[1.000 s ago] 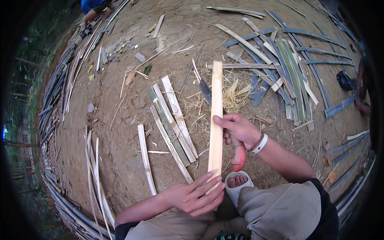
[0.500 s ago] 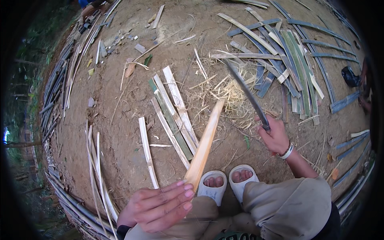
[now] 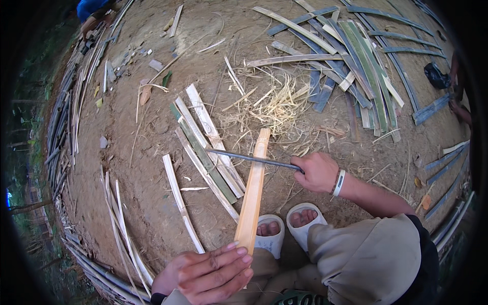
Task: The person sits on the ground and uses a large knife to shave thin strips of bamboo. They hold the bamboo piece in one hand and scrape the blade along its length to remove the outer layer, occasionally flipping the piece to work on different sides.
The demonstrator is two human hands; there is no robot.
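A pale bamboo slat (image 3: 253, 195) stands on end on the dirt ground, leaning away from me. My left hand (image 3: 208, 267) lies over its near end, fingers stretched and touching it. My right hand (image 3: 318, 171), with a white wristband, grips the handle of a long dark knife (image 3: 249, 158). The blade lies across the upper part of the slat, pointing left. My feet in white slippers (image 3: 284, 231) sit just behind the slat's base.
Several split bamboo strips (image 3: 206, 147) lie to the left of the slat. A heap of pale shavings (image 3: 274, 104) is beyond it. Green and grey bamboo slats (image 3: 356, 56) spread at the upper right. Another person in blue (image 3: 91, 12) crouches far left.
The knife was raised up and to the right; now it has swung down across the slat. The slat has tipped more upright, and my left hand has shifted right over its end.
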